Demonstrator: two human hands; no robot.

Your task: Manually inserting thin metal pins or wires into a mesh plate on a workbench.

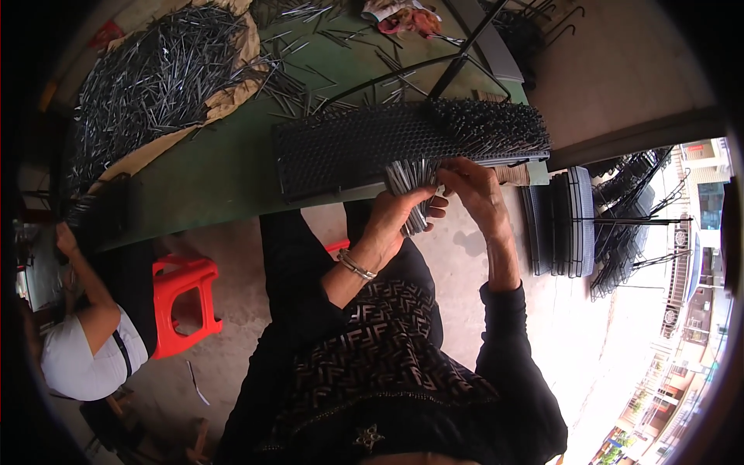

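Green tabletop [217,170], set over a bare concrete floor [240,325]; street buildings visible at the far right. On it: black perforated panel [349,147] lying along the near edge, its right end filled with upright metal pins; loose heap of grey metal pins [155,74] on brown paper at the far left. Left hand [397,217], bracelet at the wrist: fingers curled tight round a bundle of pins [411,186] held just at the panel's near edge. Right hand [474,190]: fingertips pinched at the bundle's top, beside the panel. Red plastic stool [184,302] on the floor, lower left, next to a seated person in a white top [85,353].
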